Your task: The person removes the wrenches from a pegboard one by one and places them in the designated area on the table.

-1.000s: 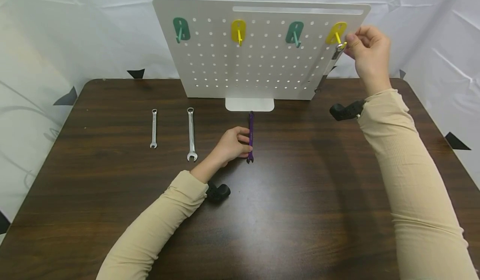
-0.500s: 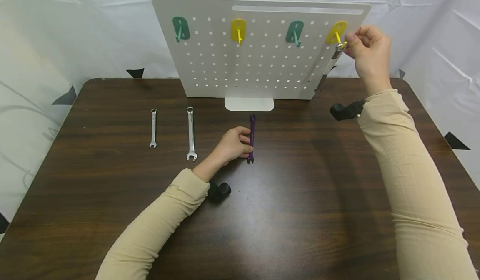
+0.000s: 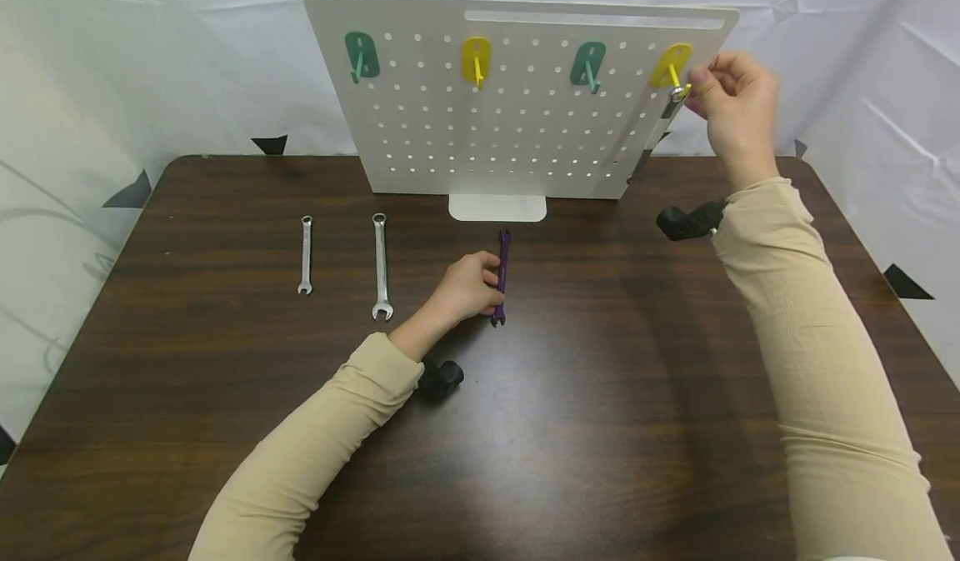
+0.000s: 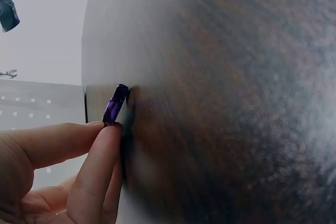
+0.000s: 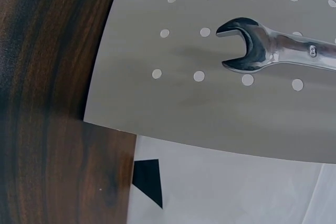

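The left hand (image 3: 467, 286) pinches the purple wrench (image 3: 503, 271) near mid-shaft at the tabletop (image 3: 600, 428), likely for balance, while the right hand (image 3: 738, 111) bunches, whether clamped I cannot tell, at the chrome combination wrench (image 5: 299, 50), whose ring end circles the yellow hook (image 3: 668, 64), presumably to hang.

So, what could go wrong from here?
The raised silver wrench has its ring end near the tip of the rightmost yellow hook, so it might slip off if the right hand jostles it. The purple wrench is pinched by the left hand and could twist or drop.
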`<state>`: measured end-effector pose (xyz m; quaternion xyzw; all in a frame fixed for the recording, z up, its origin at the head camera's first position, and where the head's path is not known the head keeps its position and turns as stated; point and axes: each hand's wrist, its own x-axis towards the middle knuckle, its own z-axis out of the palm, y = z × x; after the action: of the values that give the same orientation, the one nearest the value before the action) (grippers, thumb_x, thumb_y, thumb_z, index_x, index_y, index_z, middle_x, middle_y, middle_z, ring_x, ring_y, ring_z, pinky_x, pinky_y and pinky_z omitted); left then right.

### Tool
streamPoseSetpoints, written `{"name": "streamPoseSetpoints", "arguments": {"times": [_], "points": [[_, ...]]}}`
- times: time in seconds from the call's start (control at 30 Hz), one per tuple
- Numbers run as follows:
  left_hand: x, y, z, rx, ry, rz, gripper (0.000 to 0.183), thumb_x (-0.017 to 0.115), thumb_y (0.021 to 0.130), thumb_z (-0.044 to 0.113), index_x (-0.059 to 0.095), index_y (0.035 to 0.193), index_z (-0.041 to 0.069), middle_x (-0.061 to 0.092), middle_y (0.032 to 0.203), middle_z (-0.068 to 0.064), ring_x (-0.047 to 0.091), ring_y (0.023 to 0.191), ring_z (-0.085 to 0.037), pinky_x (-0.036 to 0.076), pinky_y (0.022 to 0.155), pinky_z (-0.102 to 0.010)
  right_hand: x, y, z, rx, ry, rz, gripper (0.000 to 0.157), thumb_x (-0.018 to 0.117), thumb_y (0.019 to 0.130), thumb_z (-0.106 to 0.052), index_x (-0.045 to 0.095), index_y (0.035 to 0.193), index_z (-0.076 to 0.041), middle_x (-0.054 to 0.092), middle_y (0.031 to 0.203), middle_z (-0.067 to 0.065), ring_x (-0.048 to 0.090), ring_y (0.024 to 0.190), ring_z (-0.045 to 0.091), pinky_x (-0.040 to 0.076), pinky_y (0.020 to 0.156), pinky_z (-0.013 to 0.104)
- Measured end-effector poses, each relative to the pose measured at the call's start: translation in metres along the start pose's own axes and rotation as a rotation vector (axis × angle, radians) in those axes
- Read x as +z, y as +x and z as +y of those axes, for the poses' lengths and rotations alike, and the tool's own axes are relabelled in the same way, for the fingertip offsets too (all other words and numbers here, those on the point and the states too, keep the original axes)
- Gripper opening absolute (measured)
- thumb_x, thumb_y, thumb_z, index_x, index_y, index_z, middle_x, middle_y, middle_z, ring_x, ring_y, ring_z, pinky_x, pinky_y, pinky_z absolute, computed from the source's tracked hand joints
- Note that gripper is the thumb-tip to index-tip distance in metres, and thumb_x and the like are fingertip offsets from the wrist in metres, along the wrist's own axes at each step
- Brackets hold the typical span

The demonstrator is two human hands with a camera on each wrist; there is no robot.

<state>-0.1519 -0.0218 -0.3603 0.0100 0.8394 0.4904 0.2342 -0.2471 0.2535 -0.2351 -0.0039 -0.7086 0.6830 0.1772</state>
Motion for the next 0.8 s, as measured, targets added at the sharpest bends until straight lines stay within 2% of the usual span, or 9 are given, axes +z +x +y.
{"name": "streamPoseSetpoints", "arguments": {"times": [0.27, 0.63, 0.8], "points": [[0.0002, -0.0012, 0.0030, -0.015, 0.019, 0.009, 0.057, 0.065, 0.085, -0.007, 0.044, 0.138, -0.001, 0.059, 0.120, -0.021, 0.068, 0.095, -0.030, 0.061, 0.072, -0.025, -0.0004, 0.0008, 0.0004, 0.002, -0.015, 0.002, 0.010, 0.063, 0.089, -0.009, 0.061, 0.080, -0.012, 0.066, 0.077, -0.007, 0.063, 0.075, 0.003, 0.055, 0.070, 0.007], [-0.0006, -0.0009, -0.0002, -0.001, 0.001, 0.029, 0.057, 0.065, 0.083, -0.009, 0.047, 0.136, -0.002, 0.060, 0.121, -0.021, 0.070, 0.090, -0.029, 0.061, 0.069, -0.023, -0.0004, 0.0001, 0.0011, -0.007, -0.037, -0.004, 0.011, 0.062, 0.090, -0.009, 0.060, 0.080, -0.013, 0.067, 0.078, -0.009, 0.063, 0.077, 0.002, 0.054, 0.070, 0.007], [-0.0028, 0.0014, -0.0021, 0.042, 0.010, 0.046, 0.054, 0.066, 0.082, -0.008, 0.050, 0.133, -0.001, 0.062, 0.119, -0.020, 0.069, 0.093, -0.029, 0.060, 0.072, -0.025, 0.0001, -0.0001, 0.0009, -0.006, -0.040, -0.001, 0.011, 0.062, 0.090, -0.009, 0.061, 0.080, -0.013, 0.067, 0.078, -0.009, 0.063, 0.077, 0.003, 0.054, 0.069, 0.007]]}}
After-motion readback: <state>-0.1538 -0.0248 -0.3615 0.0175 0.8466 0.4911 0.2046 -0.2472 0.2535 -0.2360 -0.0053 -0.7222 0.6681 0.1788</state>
